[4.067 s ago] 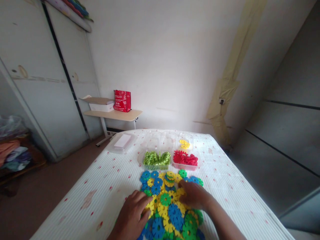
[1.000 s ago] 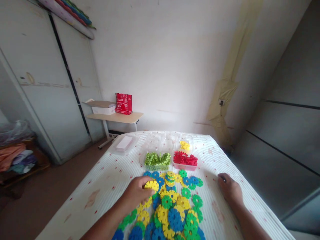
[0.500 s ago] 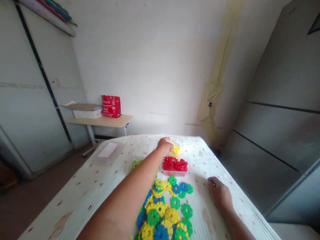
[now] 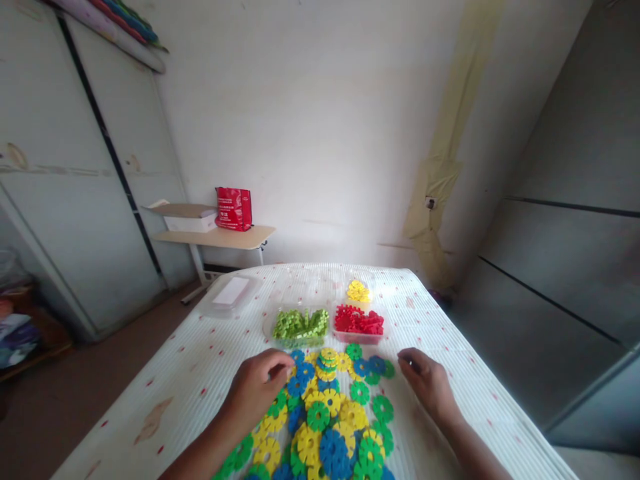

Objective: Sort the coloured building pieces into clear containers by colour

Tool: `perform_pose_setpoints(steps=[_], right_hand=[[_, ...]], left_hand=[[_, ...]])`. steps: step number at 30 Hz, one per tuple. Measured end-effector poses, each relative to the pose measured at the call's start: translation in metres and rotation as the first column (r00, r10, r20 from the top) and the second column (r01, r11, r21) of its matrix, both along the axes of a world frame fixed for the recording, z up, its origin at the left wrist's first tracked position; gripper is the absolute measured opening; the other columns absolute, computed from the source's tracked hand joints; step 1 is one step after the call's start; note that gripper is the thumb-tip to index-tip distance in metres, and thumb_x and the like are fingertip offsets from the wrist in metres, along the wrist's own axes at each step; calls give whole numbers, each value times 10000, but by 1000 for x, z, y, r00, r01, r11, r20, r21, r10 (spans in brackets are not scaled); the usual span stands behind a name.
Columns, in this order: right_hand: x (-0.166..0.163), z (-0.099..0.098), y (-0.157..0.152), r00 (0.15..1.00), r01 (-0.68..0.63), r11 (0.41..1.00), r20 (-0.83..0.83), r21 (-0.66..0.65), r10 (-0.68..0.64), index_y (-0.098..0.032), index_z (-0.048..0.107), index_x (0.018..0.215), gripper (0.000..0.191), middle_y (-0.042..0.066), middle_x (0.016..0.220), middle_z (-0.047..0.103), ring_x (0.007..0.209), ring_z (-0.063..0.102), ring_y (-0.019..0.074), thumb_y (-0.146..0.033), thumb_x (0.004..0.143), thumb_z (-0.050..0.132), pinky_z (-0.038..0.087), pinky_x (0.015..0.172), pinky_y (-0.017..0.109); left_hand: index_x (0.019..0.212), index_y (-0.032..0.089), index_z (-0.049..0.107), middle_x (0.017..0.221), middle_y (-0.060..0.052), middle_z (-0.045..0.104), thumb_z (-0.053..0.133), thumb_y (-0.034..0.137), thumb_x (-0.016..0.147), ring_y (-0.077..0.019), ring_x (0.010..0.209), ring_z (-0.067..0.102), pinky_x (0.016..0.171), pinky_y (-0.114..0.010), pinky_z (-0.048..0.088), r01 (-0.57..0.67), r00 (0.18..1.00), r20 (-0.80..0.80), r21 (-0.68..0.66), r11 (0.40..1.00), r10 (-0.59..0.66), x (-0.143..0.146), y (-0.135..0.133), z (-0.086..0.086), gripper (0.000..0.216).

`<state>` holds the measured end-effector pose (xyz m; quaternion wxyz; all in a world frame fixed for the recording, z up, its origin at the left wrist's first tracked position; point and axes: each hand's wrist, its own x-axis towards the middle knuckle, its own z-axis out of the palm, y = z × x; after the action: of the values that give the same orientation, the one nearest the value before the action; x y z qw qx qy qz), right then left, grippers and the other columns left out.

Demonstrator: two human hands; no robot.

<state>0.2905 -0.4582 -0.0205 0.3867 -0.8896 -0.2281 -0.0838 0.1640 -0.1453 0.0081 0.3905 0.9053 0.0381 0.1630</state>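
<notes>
My left hand (image 4: 263, 381) is at the left edge of a pile of notched plastic discs, thumb and curved fingers apart, with nothing visible between them. The pile holds blue discs (image 4: 334, 453), yellow discs (image 4: 309, 445) and green discs (image 4: 383, 408). A short stack of yellow and green discs (image 4: 327, 363) stands at its far end. On the right, my right hand (image 4: 429, 387) rests on the tablecloth with curled fingers; whatever they may hold is hidden. Beyond the pile are clear tubs with light green pieces (image 4: 300, 325), red pieces (image 4: 359, 321) and yellow discs (image 4: 358, 291).
A clear plastic lid (image 4: 213, 303) with a white label lies at the table's far left. The patterned tablecloth (image 4: 200, 373) covers the table. Behind stands a small desk (image 4: 215, 239) with a white box (image 4: 190, 220) and a red bag (image 4: 234, 209). Grey cabinets flank both sides.
My left hand has drawn back from the yellow tub to the near pile's left edge, uncovering the green tub. My right hand stays beside the pile. The view has shifted slightly left.
</notes>
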Motion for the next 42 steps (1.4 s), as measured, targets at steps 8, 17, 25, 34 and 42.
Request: perform_pose_setpoints(steps=[8, 17, 25, 34, 42], right_hand=[[-53, 25, 54, 910, -405, 885, -195, -228, 366, -213, 642, 888, 186, 21, 828, 629, 728, 575, 141, -255, 788, 490, 406, 643, 222], [-68, 16, 67, 932, -346, 820, -268, -455, 245, -204, 590, 950, 245, 59, 979, 572, 854, 574, 181, -243, 713, 538, 390, 722, 255], [-66, 16, 66, 883, -383, 919, -330, -95, 334, -187, 497, 694, 98, -50, 675, 466, 632, 445, 90, -128, 627, 537, 313, 553, 196], [-40, 11, 60, 722, -135, 875, -558, 465, 408, -191, 496, 824, 287, -92, 524, 457, 389, 415, 58, -410, 683, 617, 335, 393, 189], [52, 65, 82, 968, 123, 940, -249, 319, -42, -157, 567, 787, 174, -62, 475, 509, 398, 469, 83, -278, 663, 544, 365, 394, 197]], left_hand=[[836, 230, 661, 898, -26, 654, 483, 183, 790, -161, 874, 591, 784, -250, 451, 40, 999, 11, 213, 976, -44, -41, -13, -31, 190], [973, 275, 648, 1013, -21, 638, 540, 148, 736, -217, 961, 549, 849, -375, 438, 156, 987, -92, 384, 910, -131, -46, -32, -20, 290], [1045, 286, 639, 1102, -34, 613, 529, 139, 732, -234, 1034, 520, 888, -399, 422, 158, 986, -118, 416, 896, -119, -45, -30, -30, 363], [849, 259, 681, 1059, -33, 603, 494, 127, 765, -220, 989, 518, 837, -353, 423, 177, 983, -105, 382, 907, -148, -46, -34, -30, 244], [829, 242, 672, 1064, -46, 590, 506, 199, 774, -228, 981, 513, 844, -370, 416, 191, 981, -104, 385, 903, -164, -46, -31, -35, 180]])
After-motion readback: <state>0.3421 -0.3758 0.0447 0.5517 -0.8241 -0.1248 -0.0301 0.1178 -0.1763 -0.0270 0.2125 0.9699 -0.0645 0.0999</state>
